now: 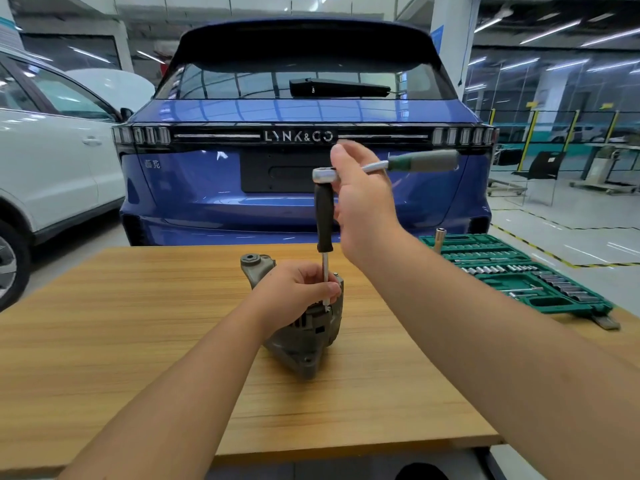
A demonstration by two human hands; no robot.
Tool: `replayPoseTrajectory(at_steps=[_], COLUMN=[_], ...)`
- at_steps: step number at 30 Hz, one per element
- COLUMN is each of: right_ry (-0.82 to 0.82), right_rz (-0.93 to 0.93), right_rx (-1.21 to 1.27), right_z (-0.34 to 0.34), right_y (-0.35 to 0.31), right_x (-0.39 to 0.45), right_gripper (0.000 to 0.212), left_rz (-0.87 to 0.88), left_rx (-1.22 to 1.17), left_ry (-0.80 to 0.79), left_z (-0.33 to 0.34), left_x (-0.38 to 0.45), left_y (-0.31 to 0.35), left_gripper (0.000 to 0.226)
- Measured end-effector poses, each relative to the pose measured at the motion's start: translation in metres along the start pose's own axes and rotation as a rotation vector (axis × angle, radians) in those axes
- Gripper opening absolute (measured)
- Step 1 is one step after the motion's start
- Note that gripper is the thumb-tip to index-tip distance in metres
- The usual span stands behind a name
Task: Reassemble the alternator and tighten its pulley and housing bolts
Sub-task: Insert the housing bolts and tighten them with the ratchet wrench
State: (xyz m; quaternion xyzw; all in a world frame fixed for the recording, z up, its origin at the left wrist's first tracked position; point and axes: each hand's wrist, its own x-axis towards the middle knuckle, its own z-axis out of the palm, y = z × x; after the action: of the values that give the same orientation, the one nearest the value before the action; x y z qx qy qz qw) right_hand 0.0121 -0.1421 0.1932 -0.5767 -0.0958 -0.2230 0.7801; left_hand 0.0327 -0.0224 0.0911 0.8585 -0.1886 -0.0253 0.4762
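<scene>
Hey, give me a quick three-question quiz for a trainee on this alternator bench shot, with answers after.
1. True or false: the ratchet sits atop an upright black-handled driver.
2. Which hand steadies the driver's shaft at the alternator? A) left B) right
3. Fill in: the green socket set case lies open on the wooden ____.

Key:
1. True; the right hand is at the ratchet head.
2. A; the left hand grips the shaft.
3. table
</scene>
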Motion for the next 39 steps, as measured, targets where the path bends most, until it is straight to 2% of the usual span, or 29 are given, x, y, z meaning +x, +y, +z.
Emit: replayPoseTrajectory(at_steps=[2, 4, 6, 8, 15, 16, 18, 19, 21, 23, 25, 27, 30, 32, 34, 37, 39], right_ry=[-0.106, -0.165, -0.173, -0.182, -0.216, -0.219, -0.204, -0.193, -0.206, -0.267, -0.285, -0.283, -0.169, 0.0, 0.072, -0.023, -0.07], right_rz=[-0.387, -0.76, -0.946, -0.951, -0.862, -0.838, -0.747, -0.659, -0.398, -0.123, 0.194, 0.452, 0.535, 0.444, 0.141, -0.514, -0.845], right_rx=[-0.37, -0.73, -0.934, -0.998, -0.973, -1.042, -1.367, -1.534, -1.631, -1.423, -0.952, -0.457, 0.017, 0.169, 0.079, -0.432, -0.745], right_z=[-0.006, -0.011, -0.013, -0.012, -0.012, -0.01, -0.003, 0.001, 0.01, 0.014, 0.013, 0.005, -0.005, -0.005, -0.004, -0.006, -0.008], right_y=[0.009, 0.016, 0.019, 0.015, 0.001, -0.004, -0.016, -0.024, -0.041, -0.056, -0.06, -0.054, -0.031, -0.016, -0.002, 0.013, 0.019], right_x=[-0.005, -0.005, -0.004, -0.004, -0.007, -0.007, -0.002, 0.002, 0.011, 0.017, 0.017, 0.014, 0.012, 0.009, 0.003, -0.006, -0.005], right_gripper=[0.022, 0.025, 0.023, 0.022, 0.029, 0.031, 0.039, 0.042, 0.037, 0.021, 0.012, 0.014, 0.017, 0.01, 0.005, 0.012, 0.017], left_rz=[0.012, 0.026, 0.04, 0.07, 0.089, 0.089, 0.086, 0.082, 0.077, 0.071, 0.061, 0.052, 0.032, 0.01, 0.002, 0.048, 0.089], left_rx=[-0.002, -0.009, -0.009, 0.0, 0.016, 0.017, 0.014, 0.011, 0.008, 0.008, 0.002, 0.0, 0.004, 0.009, 0.01, -0.002, -0.014], left_ry=[-0.007, -0.016, -0.016, -0.013, -0.01, -0.007, -0.001, 0.0, -0.003, -0.002, 0.0, 0.0, -0.002, -0.007, -0.016, -0.027, -0.043], left_z=[-0.001, -0.001, -0.002, -0.002, 0.0, 0.0, 0.001, 0.0, 0.0, 0.0, 0.001, 0.0, 0.0, 0.001, 0.001, -0.001, -0.002], left_x=[-0.001, -0.001, -0.002, -0.002, -0.001, -0.001, -0.002, -0.002, -0.002, -0.002, -0.002, -0.002, -0.001, 0.001, 0.002, 0.0, -0.001], left_y=[0.0, 0.0, 0.0, -0.001, -0.002, -0.002, -0.002, -0.003, -0.003, -0.003, -0.002, -0.001, -0.001, -0.003, -0.003, -0.003, -0.003], left_gripper=[0.007, 0.009, 0.012, 0.018, 0.021, 0.021, 0.018, 0.017, 0.016, 0.017, 0.018, 0.019, 0.016, 0.011, 0.01, 0.017, 0.022])
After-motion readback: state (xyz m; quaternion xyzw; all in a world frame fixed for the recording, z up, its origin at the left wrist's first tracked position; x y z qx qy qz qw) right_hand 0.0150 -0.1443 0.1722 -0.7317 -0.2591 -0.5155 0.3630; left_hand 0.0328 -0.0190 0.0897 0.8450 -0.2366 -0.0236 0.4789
